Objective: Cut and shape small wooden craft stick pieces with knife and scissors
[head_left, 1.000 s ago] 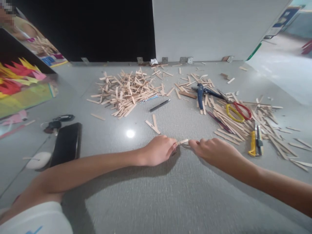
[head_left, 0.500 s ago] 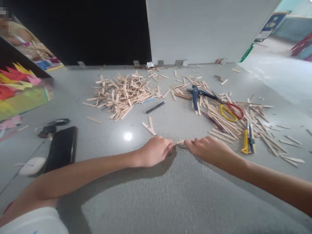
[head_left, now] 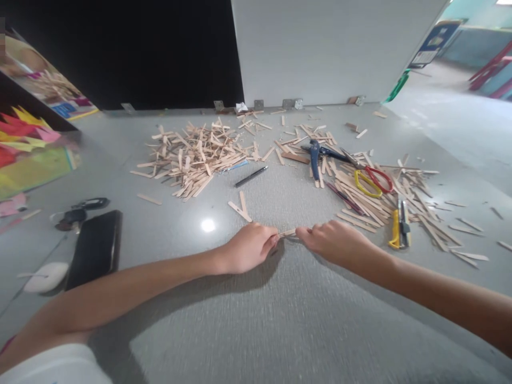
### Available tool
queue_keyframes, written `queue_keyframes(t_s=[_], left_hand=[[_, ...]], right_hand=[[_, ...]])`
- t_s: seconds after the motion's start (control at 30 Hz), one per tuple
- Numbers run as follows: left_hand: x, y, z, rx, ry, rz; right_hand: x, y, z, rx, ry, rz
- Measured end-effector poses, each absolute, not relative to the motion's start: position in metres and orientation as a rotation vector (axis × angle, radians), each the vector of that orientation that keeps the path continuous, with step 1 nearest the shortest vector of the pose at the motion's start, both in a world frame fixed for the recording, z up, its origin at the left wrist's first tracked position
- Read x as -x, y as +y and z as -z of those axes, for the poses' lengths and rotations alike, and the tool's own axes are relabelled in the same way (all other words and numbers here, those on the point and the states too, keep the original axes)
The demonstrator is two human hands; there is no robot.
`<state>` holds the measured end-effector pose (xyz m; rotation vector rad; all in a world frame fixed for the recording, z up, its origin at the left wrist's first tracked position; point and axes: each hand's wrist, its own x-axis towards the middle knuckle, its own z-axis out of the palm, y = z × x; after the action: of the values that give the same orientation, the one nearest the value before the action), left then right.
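Between my two hands a short stretch of wooden craft stick (head_left: 287, 233) shows, its ends hidden in my fingers. My left hand (head_left: 251, 246) is closed on one end, and my right hand (head_left: 330, 239) pinches the other. Whether it is one stick or two lapped together I cannot tell. Just beyond my left hand, two craft sticks (head_left: 241, 207) lie in a V on the grey surface (head_left: 240, 330). A black pen (head_left: 251, 176) rests farther back.
A big heap of craft sticks (head_left: 192, 160) spreads behind. To the right lie a blue-handled cutter (head_left: 315, 159), scissors (head_left: 374, 181) and a yellow box cutter (head_left: 396, 229) among more sticks. A phone (head_left: 95, 248) and keys (head_left: 72, 218) lie left. A black and white panel (head_left: 312, 53) stands behind.
The whole scene has shifted slightly left in view as my head turned a little. Both hands keep their hold on the craft stick, with little visible movement.
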<state>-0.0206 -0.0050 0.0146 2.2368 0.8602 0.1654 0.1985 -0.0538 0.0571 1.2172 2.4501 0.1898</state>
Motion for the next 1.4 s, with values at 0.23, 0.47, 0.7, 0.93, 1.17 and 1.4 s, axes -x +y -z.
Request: queue_keyframes(t_s=[0.23, 0.47, 0.7, 0.93, 1.17, 1.4], left_hand=[[0.021, -0.007, -0.013, -2.326, 0.912, -0.152], [0.019, -0.008, -0.013, -2.271, 0.923, -0.137], [0.017, -0.006, -0.014, -2.303, 0.924, -0.127], [0.014, -0.006, -0.01, -2.305, 0.941, -0.176], [0.013, -0.007, -0.01, -2.346, 0.956, -0.207], [0.012, -0.003, -0.012, -2.282, 0.921, -0.221]], right_hand=[[-0.166, -0.073, -0.063, -1.481, 2.349, -0.16], [-0.192, -0.051, -0.064, -1.391, 2.425, -0.01], [-0.167, -0.07, -0.059, -1.519, 2.306, -0.122], [-0.192, -0.058, -0.053, -1.442, 2.421, -0.134], [-0.165, -0.093, -0.022, -1.986, 2.464, -0.119], [-0.153, -0.098, -0.015, -2.106, 2.305, -0.131]])
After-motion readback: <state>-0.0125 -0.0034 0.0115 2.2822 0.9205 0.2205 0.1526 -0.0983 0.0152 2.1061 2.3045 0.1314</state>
